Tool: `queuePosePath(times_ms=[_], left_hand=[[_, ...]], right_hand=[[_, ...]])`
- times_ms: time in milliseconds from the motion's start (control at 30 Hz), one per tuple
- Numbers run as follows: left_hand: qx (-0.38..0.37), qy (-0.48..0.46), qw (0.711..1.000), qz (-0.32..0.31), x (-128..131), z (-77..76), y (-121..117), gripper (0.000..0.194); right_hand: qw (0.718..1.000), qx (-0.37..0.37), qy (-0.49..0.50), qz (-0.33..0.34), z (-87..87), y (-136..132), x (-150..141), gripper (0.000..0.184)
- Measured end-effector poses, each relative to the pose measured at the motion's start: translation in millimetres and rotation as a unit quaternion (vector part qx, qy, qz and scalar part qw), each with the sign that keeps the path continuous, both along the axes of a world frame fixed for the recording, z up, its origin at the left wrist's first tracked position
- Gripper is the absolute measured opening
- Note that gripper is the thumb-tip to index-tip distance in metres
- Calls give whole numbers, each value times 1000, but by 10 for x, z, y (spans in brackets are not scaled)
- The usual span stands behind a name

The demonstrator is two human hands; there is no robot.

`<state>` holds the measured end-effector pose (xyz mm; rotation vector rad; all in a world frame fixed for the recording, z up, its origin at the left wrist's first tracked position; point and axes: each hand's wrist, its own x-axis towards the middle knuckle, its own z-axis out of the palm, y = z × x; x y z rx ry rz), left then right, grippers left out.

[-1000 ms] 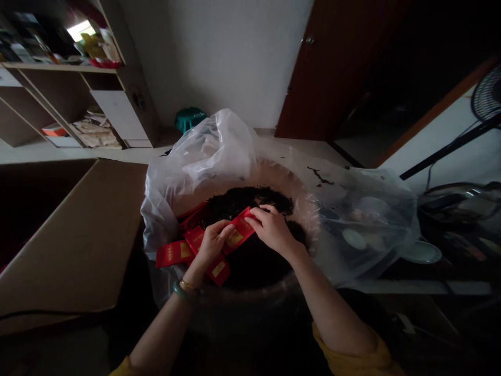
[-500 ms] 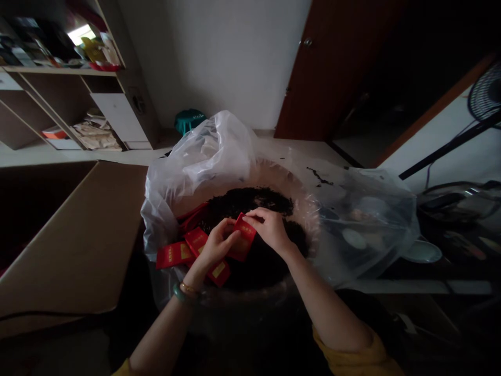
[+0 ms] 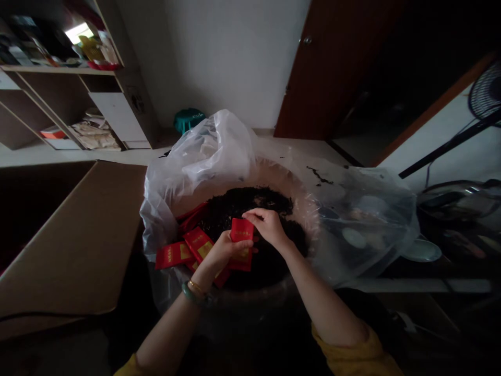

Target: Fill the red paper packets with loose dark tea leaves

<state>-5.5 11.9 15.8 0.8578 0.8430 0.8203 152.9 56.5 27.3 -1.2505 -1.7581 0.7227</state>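
My left hand (image 3: 224,251) is wrapped around a small red packet (image 3: 241,230) with gold print, its thumb lying across the front. At the packet's top right corner, the fingers of my right hand (image 3: 269,225) are pinched together on the edge. The packet stands roughly upright over a wide tub lined with a clear plastic bag (image 3: 160,190). Dark, loose, leaf-like material (image 3: 245,201) lies in the tub. Several more red packets (image 3: 174,254) rest at the tub's left side, some partly hidden behind my left hand and wrist.
An open cardboard box (image 3: 86,235) stands close on the left. To the right, clear plastic sheeting (image 3: 364,224) spreads over dishes, near a fan (image 3: 485,94). A shelf unit (image 3: 125,109) and a brown door (image 3: 313,78) are at the back.
The red packet has turned from slanted to nearly upright and come slightly lower. My left hand has shifted its hold to around the packet's middle, while my right fingers stay at its top edge.
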Motion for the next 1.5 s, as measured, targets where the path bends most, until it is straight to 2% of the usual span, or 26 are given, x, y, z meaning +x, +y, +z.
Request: queuePosePath(times_ms=[100, 167, 233, 300, 433, 533, 633, 733, 833, 967, 1100, 1500], left_hand=[[-23, 7, 998, 57, -23, -37, 36, 51], [-33, 5, 997, 68, -55, -31, 66, 51], [-36, -1, 997, 74, -84, -13, 85, 50], [-34, -8, 996, 77, -101, 2, 91, 50], [-30, -12, 996, 79, -111, 1, 87, 49], [-30, -8, 996, 81, -124, -2, 84, 49], [-21, 2, 997, 78, -143, 13, 85, 49], [-14, 10, 997, 71, -146, 30, 86, 48], [-6, 24, 998, 61, -123, 38, 82, 43], [15, 56, 998, 23, -77, 49, 60, 38], [12, 63, 998, 4, -48, 53, 34, 41], [-8, 36, 999, 12, -39, -7, 11, 40]], right_hand=[[993, -11, -99, -66, -157, 133, 177, 28], [970, -34, -225, -88, -289, 188, 286, 33], [940, -71, -325, -81, -414, 202, 342, 38], [923, -90, -368, -70, -503, 189, 343, 38], [922, -86, -373, -66, -549, 175, 294, 32], [935, -82, -339, -63, -500, 205, 318, 28], [965, -59, -251, -57, -372, 237, 402, 31], [987, -43, -155, 5, -153, 209, 466, 41], [989, -42, -107, 94, 87, 93, 420, 45], [983, -52, -132, 117, 296, -97, 230, 42], [982, -53, -155, 91, 366, -187, 110, 30], [979, -43, -190, 67, 407, -222, 76, 30]])
